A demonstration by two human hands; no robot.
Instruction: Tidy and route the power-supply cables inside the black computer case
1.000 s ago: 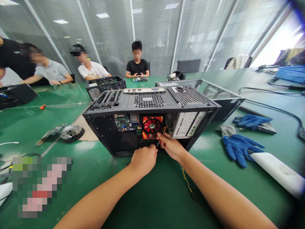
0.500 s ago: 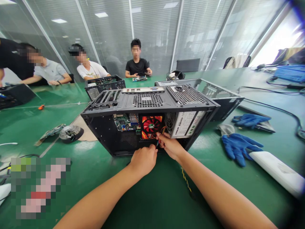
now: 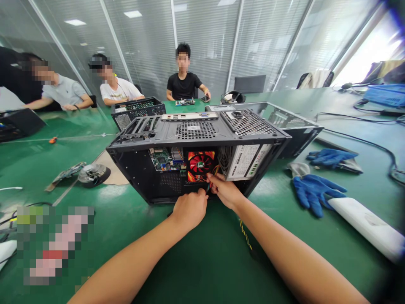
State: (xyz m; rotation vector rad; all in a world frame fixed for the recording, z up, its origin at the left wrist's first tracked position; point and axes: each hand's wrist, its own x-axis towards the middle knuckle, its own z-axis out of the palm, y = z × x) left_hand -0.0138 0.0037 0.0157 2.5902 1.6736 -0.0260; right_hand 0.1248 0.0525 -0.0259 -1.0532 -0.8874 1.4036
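A black computer case [image 3: 196,126] lies in front of me with its side open toward me. Inside it are a green motherboard [image 3: 162,159], a red and black cooling fan [image 3: 200,164] and a power supply [image 3: 247,162] with a white label. My right hand [image 3: 224,190] is closed in a pinch on thin coloured cables [image 3: 216,170] below the fan. Close beside it, my left hand [image 3: 191,207] is closed at the case's lower edge, its fingertips near the same cables; what they grip is mostly hidden. A yellow and black twisted cable [image 3: 245,234] hangs beneath my right wrist.
Blue work gloves [image 3: 316,192] and a white power strip [image 3: 367,226] lie on the right. A CPU cooler [image 3: 94,174] sits on the left on cardboard. Other cases [image 3: 292,126] stand behind. Several people sit across the green table [image 3: 202,270].
Both hands stay nearly in place at the cables. The view has shifted slightly. Across the table, the person in black has moved a hand with a phone down to the right of a circuit board.
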